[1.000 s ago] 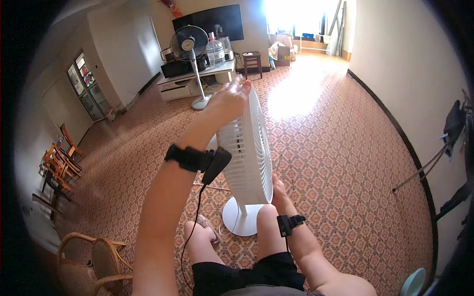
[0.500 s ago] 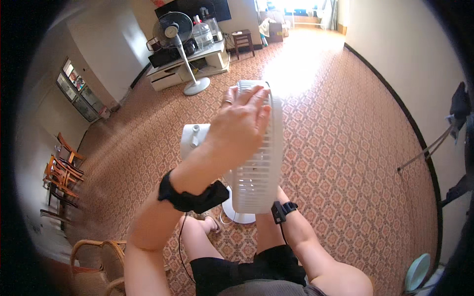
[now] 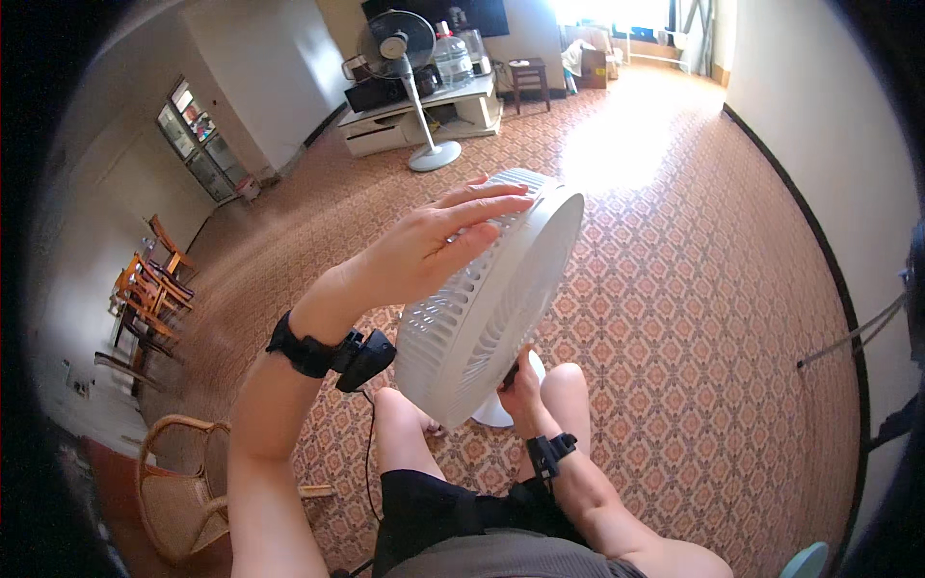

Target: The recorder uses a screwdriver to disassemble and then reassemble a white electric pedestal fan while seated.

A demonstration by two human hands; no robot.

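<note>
A white floor fan [image 3: 461, 332] stands between my knees, its slatted round head tilted and turned so the front faces right. Across the top of the head's rim lies my left hand [image 3: 438, 236], fingers stretched out over the slats. Below the head, my right hand [image 3: 523, 393] is closed around the fan's upright, near a small dark part; the head hides some of its fingers. Part of the round white base [image 3: 493, 412] shows on the patterned floor. Each wrist wears a black strap with a small device, and a cable hangs from the left one.
A second standing fan [image 3: 409, 87] is at the back before a white low cabinet [image 3: 424, 120] bearing a large bottle. Beside it are a dark stool [image 3: 530, 85] and boxes [image 3: 593, 67]. Wooden chairs [image 3: 149, 284] line the left wall; a rattan chair [image 3: 183, 482] sits near left.
The fan's head has swung from edge-on to slanted, showing its front rim. My left hand has moved with it, and my right hand has come into view below. The view has shifted left.
</note>
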